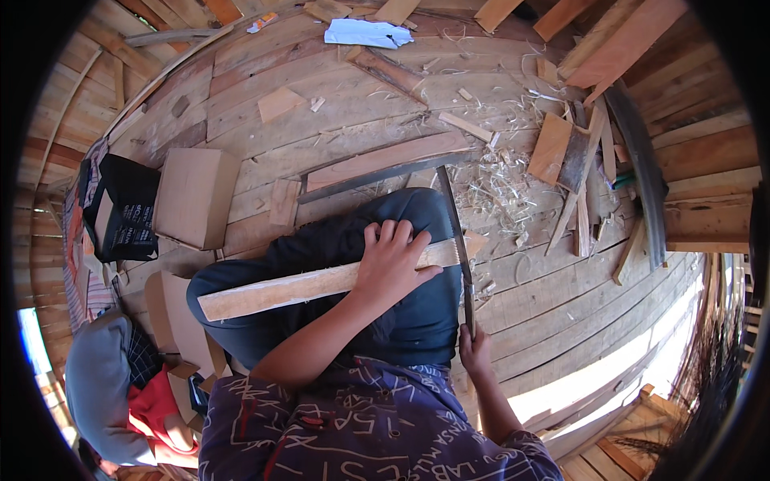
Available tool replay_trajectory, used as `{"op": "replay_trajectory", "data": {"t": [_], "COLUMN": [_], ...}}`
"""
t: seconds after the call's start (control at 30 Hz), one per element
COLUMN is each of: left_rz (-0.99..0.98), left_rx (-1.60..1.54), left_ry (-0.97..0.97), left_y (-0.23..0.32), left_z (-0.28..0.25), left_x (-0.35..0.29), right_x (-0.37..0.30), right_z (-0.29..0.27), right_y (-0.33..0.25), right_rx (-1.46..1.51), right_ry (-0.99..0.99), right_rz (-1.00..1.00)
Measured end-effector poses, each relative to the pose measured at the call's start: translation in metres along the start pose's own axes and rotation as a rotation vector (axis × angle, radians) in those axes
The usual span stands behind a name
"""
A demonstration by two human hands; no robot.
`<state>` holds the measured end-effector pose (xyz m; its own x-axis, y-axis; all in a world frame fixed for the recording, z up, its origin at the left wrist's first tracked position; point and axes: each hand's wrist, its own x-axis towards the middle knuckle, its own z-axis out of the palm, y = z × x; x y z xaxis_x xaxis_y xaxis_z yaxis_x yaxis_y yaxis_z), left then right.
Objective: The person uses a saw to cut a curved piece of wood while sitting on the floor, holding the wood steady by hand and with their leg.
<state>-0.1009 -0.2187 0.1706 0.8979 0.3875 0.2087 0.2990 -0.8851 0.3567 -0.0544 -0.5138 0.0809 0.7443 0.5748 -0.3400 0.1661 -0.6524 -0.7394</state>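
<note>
Across my lap lies a pale wooden strip (281, 293), its left end past my knee. My left hand (395, 260) presses down on the strip near its right end, fingers bent over the far edge and thumb along the near side. In my right hand (475, 349) is the handle of a long, narrow, dark-bladed tool (455, 210). Its blade points away from me and crosses the strip just right of my left hand. The strip's tip shows beyond the blade. Whether the blade is a saw or a knife I cannot tell.
A dark-edged plank (385, 163) lies beyond my knees, with wood shavings (501, 188) to its right. More boards (551, 148) are piled at the right. On the left are a cardboard box (192, 196), a black bag (124, 210) and another person (100, 385).
</note>
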Motion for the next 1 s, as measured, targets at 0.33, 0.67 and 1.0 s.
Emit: {"op": "replay_trajectory", "data": {"t": [0.33, 0.67, 1.0], "left_rz": [-0.007, -0.001, -0.016], "left_rx": [-0.014, -0.031, -0.056], "left_ry": [0.022, 0.005, -0.012], "left_y": [0.001, -0.001, 0.000], "left_z": [0.006, 0.007, 0.009], "left_x": [0.020, 0.024, 0.023], "right_x": [0.009, 0.005, 0.003], "right_z": [-0.001, -0.009, -0.001], "right_y": [-0.026, 0.012, 0.004], "right_rx": [0.046, -0.062, -0.005], "right_ry": [0.049, 0.114, 0.080], "right_rz": [0.025, -0.061, 0.015]}}
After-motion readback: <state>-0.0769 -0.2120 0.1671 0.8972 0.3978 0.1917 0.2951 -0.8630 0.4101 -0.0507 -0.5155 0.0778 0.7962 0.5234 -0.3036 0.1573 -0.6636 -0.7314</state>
